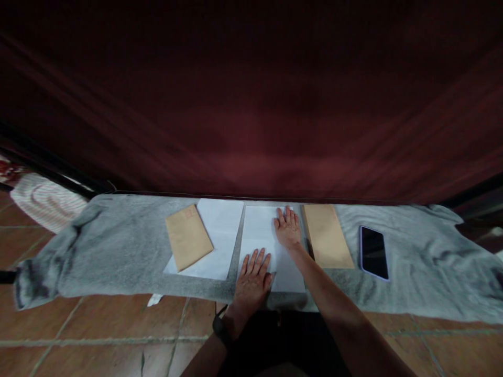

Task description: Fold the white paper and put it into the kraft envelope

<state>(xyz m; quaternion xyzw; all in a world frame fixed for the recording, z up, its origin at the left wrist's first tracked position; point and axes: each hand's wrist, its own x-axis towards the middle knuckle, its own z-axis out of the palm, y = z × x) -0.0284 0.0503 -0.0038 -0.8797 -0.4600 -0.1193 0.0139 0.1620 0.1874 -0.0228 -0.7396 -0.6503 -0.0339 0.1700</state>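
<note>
A sheet of white paper (pixel 257 222) lies in front of me on the grey cloth, with fold lines faintly visible. My left hand (pixel 251 280) rests flat on its near left part, fingers spread. Higher up, at the far right corner of the sheet, my right hand (pixel 287 228) presses flat with its fingers stretched out. Just right of the paper lies a stack of brown envelopes (pixel 328 235). To the left, a single brown envelope (pixel 188 238) sits slantwise on top of more white paper (pixel 222 230).
The grey cloth (pixel 121 241) covers a long narrow surface. A phone (pixel 373 252) with a pale purple edge lies to the right. Behind stands a dark red fabric panel (pixel 251 131). Tiled floor (pixel 118 324) shows below, with a white scrap (pixel 154 299) on it.
</note>
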